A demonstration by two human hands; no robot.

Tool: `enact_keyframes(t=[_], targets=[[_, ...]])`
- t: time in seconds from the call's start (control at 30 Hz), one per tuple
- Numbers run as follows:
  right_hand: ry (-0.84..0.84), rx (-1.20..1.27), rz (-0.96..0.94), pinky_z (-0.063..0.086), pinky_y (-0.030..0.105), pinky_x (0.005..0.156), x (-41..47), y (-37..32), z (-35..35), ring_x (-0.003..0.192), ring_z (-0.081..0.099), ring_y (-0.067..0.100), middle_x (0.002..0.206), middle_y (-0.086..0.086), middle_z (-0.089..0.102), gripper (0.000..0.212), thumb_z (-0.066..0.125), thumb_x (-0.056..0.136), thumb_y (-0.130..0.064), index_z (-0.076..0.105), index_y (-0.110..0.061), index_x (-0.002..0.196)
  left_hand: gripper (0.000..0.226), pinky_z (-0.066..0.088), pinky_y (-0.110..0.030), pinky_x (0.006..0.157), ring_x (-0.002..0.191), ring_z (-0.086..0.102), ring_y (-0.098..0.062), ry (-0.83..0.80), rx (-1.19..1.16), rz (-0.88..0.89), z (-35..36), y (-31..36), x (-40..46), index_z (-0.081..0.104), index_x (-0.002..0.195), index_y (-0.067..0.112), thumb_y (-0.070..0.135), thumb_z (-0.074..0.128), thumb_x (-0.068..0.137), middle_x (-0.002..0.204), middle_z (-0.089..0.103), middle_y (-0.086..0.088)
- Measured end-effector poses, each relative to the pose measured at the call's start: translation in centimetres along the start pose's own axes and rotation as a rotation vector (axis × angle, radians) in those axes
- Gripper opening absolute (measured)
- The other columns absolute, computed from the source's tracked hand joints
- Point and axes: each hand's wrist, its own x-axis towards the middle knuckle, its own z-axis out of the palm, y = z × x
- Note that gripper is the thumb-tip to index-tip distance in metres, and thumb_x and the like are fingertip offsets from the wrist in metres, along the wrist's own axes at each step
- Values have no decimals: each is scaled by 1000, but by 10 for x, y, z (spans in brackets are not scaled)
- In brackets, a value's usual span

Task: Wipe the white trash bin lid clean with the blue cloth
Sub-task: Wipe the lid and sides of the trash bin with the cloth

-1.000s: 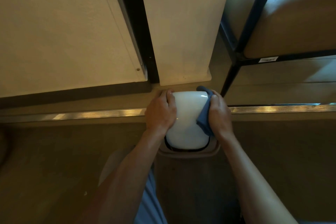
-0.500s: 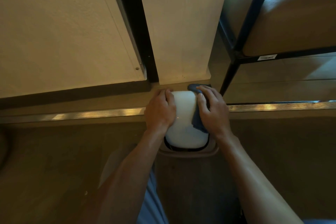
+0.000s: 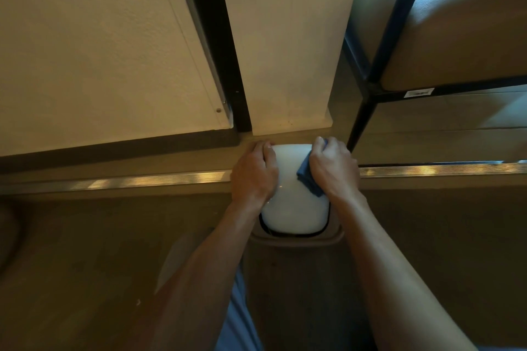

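The wiping step is in hand. The white trash bin lid (image 3: 295, 194) sits on top of the bin (image 3: 299, 279), directly between the two hands, and close to the wall base on the far side of them.

The left hand (image 3: 253, 174) lies on the left edge of the lid, its fingers curled together over the far left corner; I judge it is there to keep the lid from tipping or swinging while the other hand rubs. The right hand (image 3: 333, 168) is closed around the blue cloth (image 3: 309, 175) and presses it on the right part of the lid. A folded part of the cloth comes out under this hand toward the left hand, and a small corner shows past the fingertips on the far side.

The middle of the lid and the part near the wrists lie bare between the hands, and they look smooth and shiny; whether they are already clean I cannot tell in this dim light.

As a judgement, the next move calls for drawing the cloth from the right edge across the dome toward the left hand, then down to the near edge, with even pressure. The left hand then needs to shift, so that the strip under its fingers can be wiped as well.
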Motion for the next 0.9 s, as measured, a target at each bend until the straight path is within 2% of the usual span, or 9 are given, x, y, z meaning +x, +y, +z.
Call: enact_keyframes(t=[0.13, 0.27, 0.37, 0.43, 0.53, 0.63, 0.7, 0.8, 0.9], targets=[[103, -174, -238, 46, 40, 95, -4, 1, 7, 111, 60, 27, 118, 10, 63, 39, 35, 109, -35, 64, -10, 116, 37, 46, -31, 77, 85, 55, -2, 26, 16, 3, 3, 0, 2, 66, 116, 26, 40, 32, 109, 98, 53, 18], [186, -222, -546, 36, 38, 116, -24, 24, 14, 141, 45, 24, 141, 8, 60, 36, 47, 108, -27, 61, -10, 136, 35, 46, -31, 76, 84, 54, 0, 9, 12, -8, 2, 1, 2, 65, 115, 27, 41, 33, 110, 95, 52, 18], [199, -45, -450, 31, 39, 120, -39, 41, 21, 150, 31, 18, 155, 0, 46, 43, 45, 108, -33, 52, -17, 147, 36, 47, -31, 77, 86, 55, -2, 5, 6, -5, 1, 1, 1, 65, 119, 26, 40, 33, 110, 98, 53, 17], [208, 171, -271, 35, 38, 115, -45, 41, 26, 146, 37, 14, 158, -3, 40, 49, 38, 108, -43, 43, -24, 153, 37, 46, -30, 77, 89, 55, -4, 1, 3, -3, 0, 0, 0, 65, 122, 24, 39, 34, 111, 102, 55, 15], [193, 355, -71, 47, 34, 100, -36, 35, 24, 125, 53, 12, 145, -1, 50, 51, 33, 107, -49, 44, -24, 150, 36, 46, -27, 74, 85, 54, -2, -11, 12, 7, -1, 1, 0, 65, 121, 22, 38, 34, 111, 102, 55, 13], [84, 264, 18, 41, 20, 73, -7, 27, 9, 99, 57, 7, 121, 1, 59, 43, 33, 107, -46, 59, -21, 131, 33, 44, -24, 71, 82, 53, 3, -3, 21, 25, -1, 2, -2, 64, 116, 24, 37, 34, 111, 96, 53, 13], [-10, 89, -5, 33, 22, 66, 12, 17, 6, 88, 54, 9, 106, 0, 58, 39, 33, 106, -44, 62, -18, 114, 30, 48, -29, 74, 82, 55, -1, 0, 16, 24, -2, 4, -2, 63, 112, 25, 36, 35, 111, 93, 53, 14], [30, -79, -154, 36, 32, 75, 20, 11, 9, 86, 54, 13, 94, -5, 58, 34, 35, 106, -38, 63, -20, 97, 33, 49, -34, 78, 87, 58, -10, 12, 20, 7, -2, 6, -1, 65, 114, 22, 35, 35, 111, 101, 58, 8], [72, 43, -310, 41, 26, 98, 2, 29, 10, 115, 52, 3, 127, -5, 61, 34, 39, 109, -36, 64, -22, 127, 34, 49, -34, 77, 91, 58, -12, 2, 22, -2, -1, 6, -2, 64, 118, 21, 37, 35, 111, 106, 57, 7]])
